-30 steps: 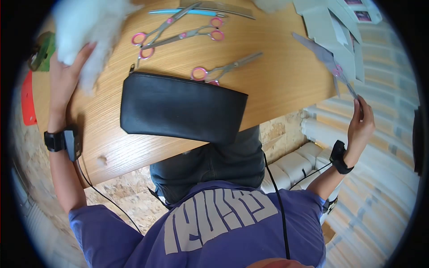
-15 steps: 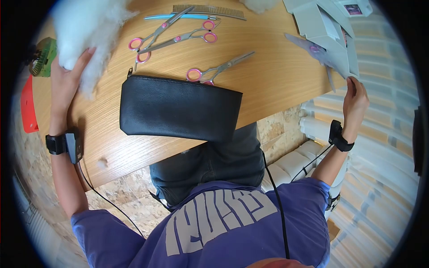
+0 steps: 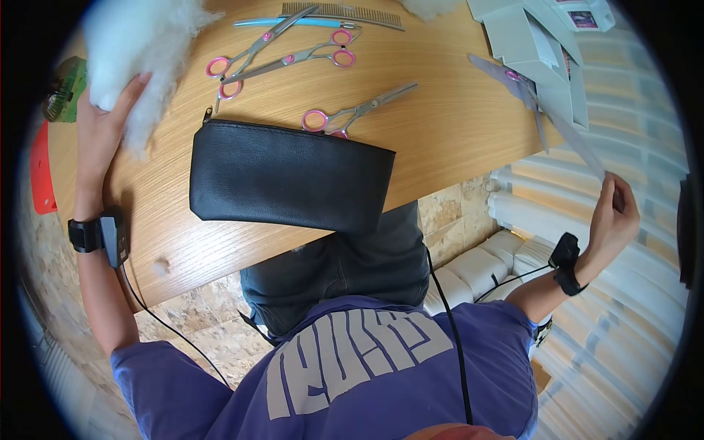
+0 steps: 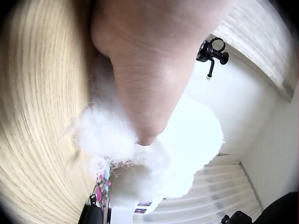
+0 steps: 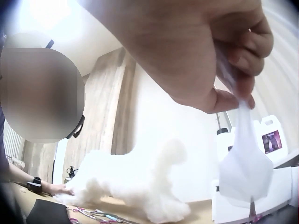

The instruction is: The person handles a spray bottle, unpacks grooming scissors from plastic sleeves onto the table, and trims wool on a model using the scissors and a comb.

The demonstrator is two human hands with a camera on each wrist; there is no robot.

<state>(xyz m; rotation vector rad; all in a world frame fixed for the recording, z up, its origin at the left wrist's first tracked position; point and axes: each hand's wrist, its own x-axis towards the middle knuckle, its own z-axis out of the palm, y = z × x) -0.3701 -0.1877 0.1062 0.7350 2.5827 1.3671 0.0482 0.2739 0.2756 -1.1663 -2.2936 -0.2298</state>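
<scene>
My left hand (image 3: 103, 130) rests against a white fluffy dog-shaped model (image 5: 126, 179), its thumb lying along the fur (image 3: 147, 95) and its fingers hidden behind. Out past the table's right edge, my right hand (image 3: 616, 213) pinches the end of a clear plastic sleeve (image 3: 579, 147), with thumb and fingertips showing in the right wrist view. Stretched from the hand, the sleeve reaches back to scissors with a pink ring (image 3: 513, 75) lying partly inside it, their tip (image 3: 543, 136) near the table edge. The sleeve hangs narrow, then widens, in the right wrist view.
A black zip pouch (image 3: 293, 176) lies at the front edge, with pink-ringed shears (image 3: 359, 110) behind it. Farther back are two more scissors (image 3: 290, 59), a blue-handled tool (image 3: 293, 23) and a metal comb (image 3: 352, 13). A white box (image 3: 539, 51) stands right; a green object (image 3: 70, 88) lies left.
My right hand moved up and left, then swung out right and toward me, drawing the plastic sleeve out long. The scissors dropped back onto the table by the box. My left hand stayed on the fur.
</scene>
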